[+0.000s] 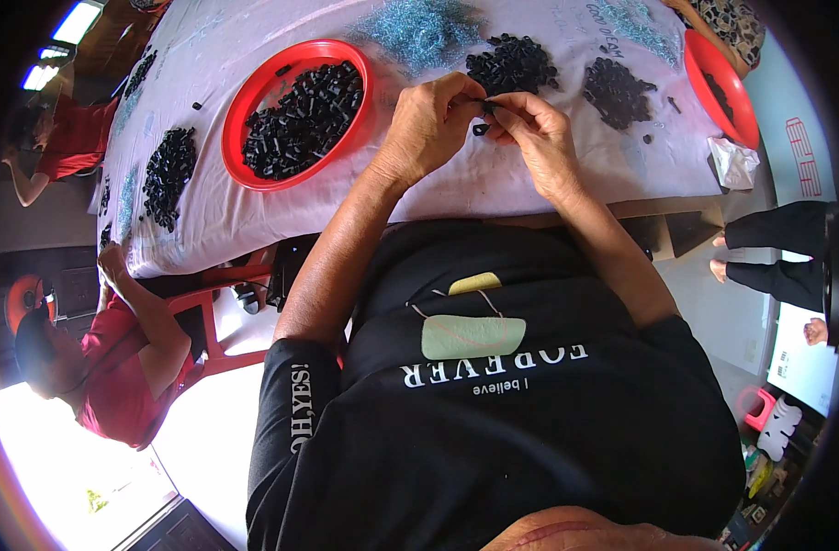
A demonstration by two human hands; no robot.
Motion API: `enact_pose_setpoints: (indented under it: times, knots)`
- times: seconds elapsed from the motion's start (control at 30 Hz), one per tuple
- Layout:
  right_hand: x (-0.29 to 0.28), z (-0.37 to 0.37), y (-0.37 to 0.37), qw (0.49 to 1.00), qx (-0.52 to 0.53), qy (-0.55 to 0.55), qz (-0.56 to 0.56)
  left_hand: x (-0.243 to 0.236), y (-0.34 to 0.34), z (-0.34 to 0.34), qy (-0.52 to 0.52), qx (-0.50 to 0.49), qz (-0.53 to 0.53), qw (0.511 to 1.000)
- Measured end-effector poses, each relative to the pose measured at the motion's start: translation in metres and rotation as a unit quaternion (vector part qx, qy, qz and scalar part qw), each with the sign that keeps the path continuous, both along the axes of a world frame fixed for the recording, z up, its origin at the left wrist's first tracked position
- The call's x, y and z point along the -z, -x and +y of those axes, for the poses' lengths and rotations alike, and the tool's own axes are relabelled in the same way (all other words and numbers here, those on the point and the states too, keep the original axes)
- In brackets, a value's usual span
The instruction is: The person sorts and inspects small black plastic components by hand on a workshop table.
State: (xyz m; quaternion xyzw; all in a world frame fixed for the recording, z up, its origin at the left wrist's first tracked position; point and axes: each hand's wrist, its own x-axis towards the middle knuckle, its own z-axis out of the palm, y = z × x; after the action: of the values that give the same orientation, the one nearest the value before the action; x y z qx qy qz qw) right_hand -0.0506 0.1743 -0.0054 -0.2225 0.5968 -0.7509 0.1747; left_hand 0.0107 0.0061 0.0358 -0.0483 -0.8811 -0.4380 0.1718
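My left hand [430, 124] and my right hand [539, 138] meet above the cloth-covered table. Their fingertips pinch a small black plastic piece [488, 107] between them; its exact shape is partly hidden by the fingers. Another small black piece [480, 129] shows just below, by the fingers of my right hand; whether it is held or lying on the cloth I cannot tell. Just beyond my hands is a heap of black pieces [513, 62]. To the left stands a red basin [230, 138] full of similar black pieces.
Clear bluish small parts [417, 35] are heaped at the far side. More black pieces [619, 94] lie to the right, near a second red basin [748, 129] and a crumpled white bag [734, 163]. People in red shirts [130, 367] sit at the left; another person's arm [713, 37] reaches in far right.
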Motion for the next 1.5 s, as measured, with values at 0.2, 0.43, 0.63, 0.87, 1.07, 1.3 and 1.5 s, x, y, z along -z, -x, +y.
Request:
enact_pose_setpoints:
  times: [0.2, 0.43, 0.63, 0.87, 1.07, 1.3, 1.5]
  knots:
    - [0.002, 0.0, -0.001, 1.0, 0.007, -0.015, 0.025, 0.001, 0.0, 0.0, 0.009, 0.0, 0.008, 1.0]
    - [-0.001, 0.002, -0.001, 0.999, -0.01, -0.016, -0.049, 0.004, -0.001, 0.011, 0.112, -0.024, 0.107, 0.988]
    - [0.003, -0.001, -0.003, 0.999, 0.02, -0.036, 0.034, 0.004, -0.002, 0.007, 0.046, -0.011, 0.054, 0.997]
    - [0.001, 0.0, -0.002, 1.0, 0.013, -0.022, 0.004, 0.001, -0.002, 0.005, 0.048, 0.002, 0.022, 0.999]
    - [-0.001, 0.0, -0.001, 1.0, 0.011, -0.011, -0.017, -0.001, -0.001, 0.003, 0.016, -0.006, 0.009, 1.0]
    - [-0.001, 0.0, -0.002, 1.0, 0.007, -0.004, -0.027, -0.004, -0.002, -0.004, -0.027, 0.015, -0.041, 0.999]
    - [-0.001, 0.001, -0.001, 1.0, 0.002, -0.008, -0.03, -0.006, -0.003, -0.003, -0.046, 0.034, -0.063, 0.996]
